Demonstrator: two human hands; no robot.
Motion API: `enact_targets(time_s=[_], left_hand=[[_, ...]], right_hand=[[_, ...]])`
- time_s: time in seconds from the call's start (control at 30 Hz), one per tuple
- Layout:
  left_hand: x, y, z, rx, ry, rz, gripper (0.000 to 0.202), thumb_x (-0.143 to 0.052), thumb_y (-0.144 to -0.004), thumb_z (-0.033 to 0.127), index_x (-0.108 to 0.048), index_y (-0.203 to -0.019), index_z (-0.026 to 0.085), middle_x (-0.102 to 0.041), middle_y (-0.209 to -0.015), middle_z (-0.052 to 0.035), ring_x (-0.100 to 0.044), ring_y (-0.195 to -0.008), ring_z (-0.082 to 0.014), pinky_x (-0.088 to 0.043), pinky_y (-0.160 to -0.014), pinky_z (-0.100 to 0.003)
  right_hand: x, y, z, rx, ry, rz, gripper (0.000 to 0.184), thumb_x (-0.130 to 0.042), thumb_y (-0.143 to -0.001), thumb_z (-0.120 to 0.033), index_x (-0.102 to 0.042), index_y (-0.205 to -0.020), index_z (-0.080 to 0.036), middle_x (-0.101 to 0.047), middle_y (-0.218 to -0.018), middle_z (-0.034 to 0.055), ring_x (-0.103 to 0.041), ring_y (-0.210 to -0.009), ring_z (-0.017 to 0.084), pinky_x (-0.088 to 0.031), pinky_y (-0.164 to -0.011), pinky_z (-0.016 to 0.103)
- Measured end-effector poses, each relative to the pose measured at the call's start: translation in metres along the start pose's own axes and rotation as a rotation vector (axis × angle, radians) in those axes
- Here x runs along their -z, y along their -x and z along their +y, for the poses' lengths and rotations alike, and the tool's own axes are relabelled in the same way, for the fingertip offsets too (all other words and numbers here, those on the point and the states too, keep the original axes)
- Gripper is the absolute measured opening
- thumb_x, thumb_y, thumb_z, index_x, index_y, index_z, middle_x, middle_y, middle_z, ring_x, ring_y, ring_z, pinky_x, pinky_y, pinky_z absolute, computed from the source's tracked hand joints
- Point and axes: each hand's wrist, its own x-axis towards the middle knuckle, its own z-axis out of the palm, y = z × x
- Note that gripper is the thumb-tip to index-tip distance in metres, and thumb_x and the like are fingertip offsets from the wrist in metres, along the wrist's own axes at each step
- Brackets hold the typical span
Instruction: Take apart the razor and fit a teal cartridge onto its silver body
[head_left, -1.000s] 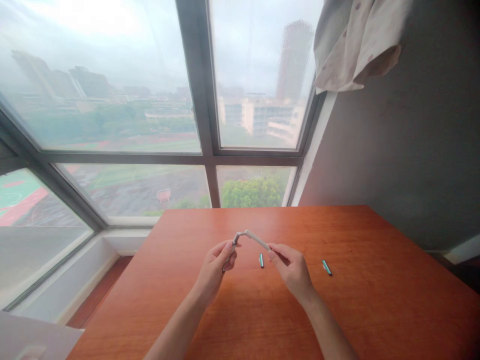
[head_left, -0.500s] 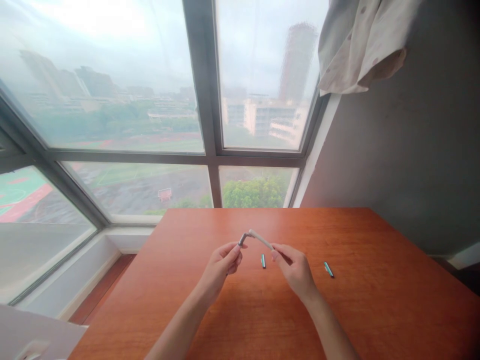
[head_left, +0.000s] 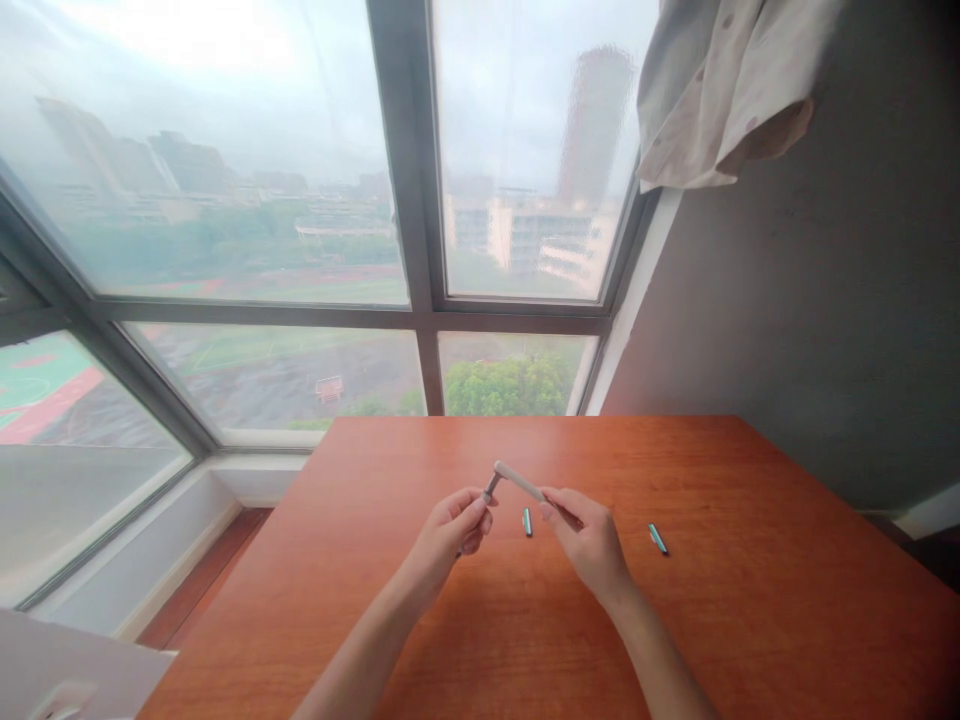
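Note:
Between the thumb and fingers of my left hand (head_left: 454,528) is a slim grey stick (head_left: 491,485), perhaps a razor handle, tilted up to the right. My right hand (head_left: 589,528) pinches a light grey rod (head_left: 519,480) that slants up to the left, its lower part hidden in the fingers. The stick's upper tip meets or overlaps the rod's far end; whether they are joined I cannot tell. A small teal-and-black piece like a razor cartridge (head_left: 527,522) lies on the table between my hands. A similar teal-and-black piece (head_left: 658,539) lies to their right.
Both hands are held above a reddish-brown wooden table (head_left: 330,600). Beyond its far edge stand large windows with a grey frame (head_left: 424,318). A pale garment (head_left: 720,110) hangs at upper right before a grey wall (head_left: 810,300).
My left hand has shifted slightly right and turned. The stick's tip, which looked bent toward the rod, now points straight up at the rod's end. My right hand has barely moved.

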Motion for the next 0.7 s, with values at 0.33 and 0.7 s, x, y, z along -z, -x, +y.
enact_targets(time_s=[0.33, 0.7], left_hand=[[0.002, -0.002, 0.0003, -0.064, -0.015, 0.112, 0.036, -0.066, -0.075, 0.044, -0.061, -0.094, 0.015, -0.048, -0.062, 0.0046, -0.027, -0.044, -0.0042, -0.015, -0.045, -0.022], [-0.0021, -0.0023, -0.0025, -0.013, -0.028, 0.059, 0.035, -0.066, -0.075, 0.045, -0.063, -0.09, 0.014, -0.047, -0.061, 0.0041, -0.027, -0.045, -0.0046, -0.014, -0.045, -0.022]], right_hand=[[0.0078, -0.0016, 0.0061, 0.096, 0.216, 0.035, 0.024, -0.051, -0.089, -0.03, -0.07, -0.098, -0.019, -0.069, -0.085, 0.0085, -0.065, -0.075, 0.02, -0.052, -0.068, 0.028], [0.0036, -0.0007, 0.0053, 0.116, 0.144, 0.004, 0.024, -0.05, -0.09, -0.032, -0.07, -0.097, -0.02, -0.069, -0.084, 0.0074, -0.064, -0.073, 0.019, -0.051, -0.066, 0.027]])
